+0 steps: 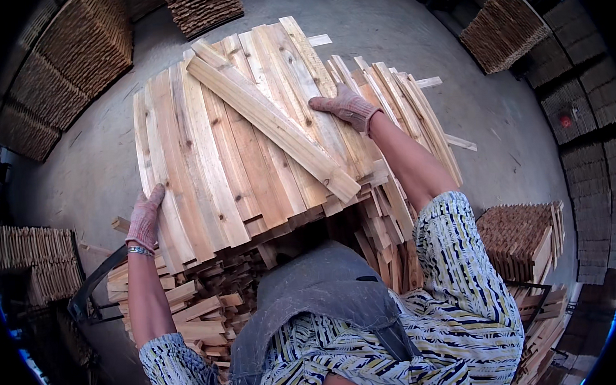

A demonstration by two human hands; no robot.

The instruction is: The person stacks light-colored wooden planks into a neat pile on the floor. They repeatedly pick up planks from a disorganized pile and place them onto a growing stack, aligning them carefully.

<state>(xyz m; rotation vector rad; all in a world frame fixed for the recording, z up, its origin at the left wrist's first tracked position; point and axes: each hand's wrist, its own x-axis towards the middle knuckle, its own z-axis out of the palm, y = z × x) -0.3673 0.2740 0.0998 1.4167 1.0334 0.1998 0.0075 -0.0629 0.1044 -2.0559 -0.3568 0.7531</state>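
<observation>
A row of pale wooden boards lies side by side before me on top of a stack. My left hand, in a thin glove, grips the row's left edge, with the thumb on top and the other fingers partly hidden. At the right edge, my gloved right hand is closed on the outer boards, its thumb over their top face. Two loose boards lie slantwise across the row, touched by neither hand. Farther right, a second bundle of boards stands close to my right forearm.
Short wood pieces lie heaped below the row at left. A dark curved metal bar stands by my left forearm. Stacked wood is at right, with more stacks along the walls. Grey concrete floor surrounds the work.
</observation>
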